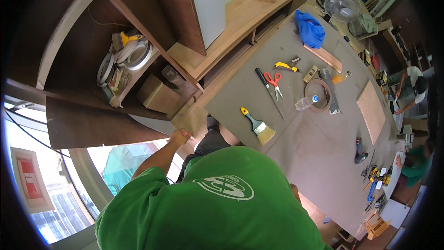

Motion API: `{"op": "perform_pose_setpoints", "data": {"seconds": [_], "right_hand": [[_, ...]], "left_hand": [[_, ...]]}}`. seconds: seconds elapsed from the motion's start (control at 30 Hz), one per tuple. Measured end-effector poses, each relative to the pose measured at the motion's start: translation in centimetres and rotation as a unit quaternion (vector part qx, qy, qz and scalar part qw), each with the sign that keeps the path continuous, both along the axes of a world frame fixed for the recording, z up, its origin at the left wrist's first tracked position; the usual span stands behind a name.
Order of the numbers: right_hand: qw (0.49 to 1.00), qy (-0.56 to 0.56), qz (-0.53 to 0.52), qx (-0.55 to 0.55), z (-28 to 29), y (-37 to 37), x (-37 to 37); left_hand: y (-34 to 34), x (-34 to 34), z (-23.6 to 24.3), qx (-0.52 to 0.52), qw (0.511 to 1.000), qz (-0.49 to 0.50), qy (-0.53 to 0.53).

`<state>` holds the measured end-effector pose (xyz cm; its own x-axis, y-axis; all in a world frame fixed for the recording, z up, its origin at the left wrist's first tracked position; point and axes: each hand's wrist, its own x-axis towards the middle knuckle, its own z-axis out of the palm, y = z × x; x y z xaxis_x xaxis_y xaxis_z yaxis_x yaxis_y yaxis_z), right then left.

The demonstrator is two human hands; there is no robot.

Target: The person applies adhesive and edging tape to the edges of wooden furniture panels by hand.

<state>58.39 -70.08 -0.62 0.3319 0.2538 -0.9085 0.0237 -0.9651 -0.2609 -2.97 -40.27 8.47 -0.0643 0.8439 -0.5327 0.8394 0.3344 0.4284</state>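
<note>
My left hand (180, 136) hangs beside my body at the left with its fingers curled in, and nothing shows in it. It is nearest the brown shelf unit's lower edge, apart from the table (217, 97). My right hand is hidden behind my green shirt; only a sliver of that arm shows. On the table lie a wide brush (259, 127) with a yellow-tipped handle, a black-handled saw (269, 91), red-handled scissors (274, 83) and a yellow utility knife (286, 66). A clear bottle with a blue cap (305, 103) lies against a brown tape roll (329, 97).
Shelves at the left hold rolls of edge banding (138, 56) and another brush (126, 40). A blue bag (310, 30), a wood panel (371, 112), a heat gun-like tool (360, 151) and drills (381, 176) lie on the table. Two other people are at the far right.
</note>
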Motion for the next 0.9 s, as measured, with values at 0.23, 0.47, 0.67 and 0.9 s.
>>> {"op": "perform_pose_setpoints", "data": {"seconds": [0.23, 0.47, 0.67, 0.9], "right_hand": [[0.992, -0.058, -0.063, 0.094, 8.9, 5.8, 4.1], [0.992, -0.039, 0.009, 0.122, 10.3, 9.6, -0.1], [0.981, -0.042, 0.1, 0.16, 6.3, 5.2, 1.9], [0.99, -0.094, 0.017, 0.1, 8.2, 3.5, 0.4]], "left_hand": [[-1.7, 0.1, -5.4, -0.094, 0.942, -0.319, 0.041], [-0.6, -3.0, -4.8, 0.047, 0.933, -0.344, 0.098], [2.9, 1.4, -2.6, -0.156, 0.933, 0.201, -0.253], [1.2, 0.5, -3.1, -0.144, 0.951, 0.154, -0.228]]}}
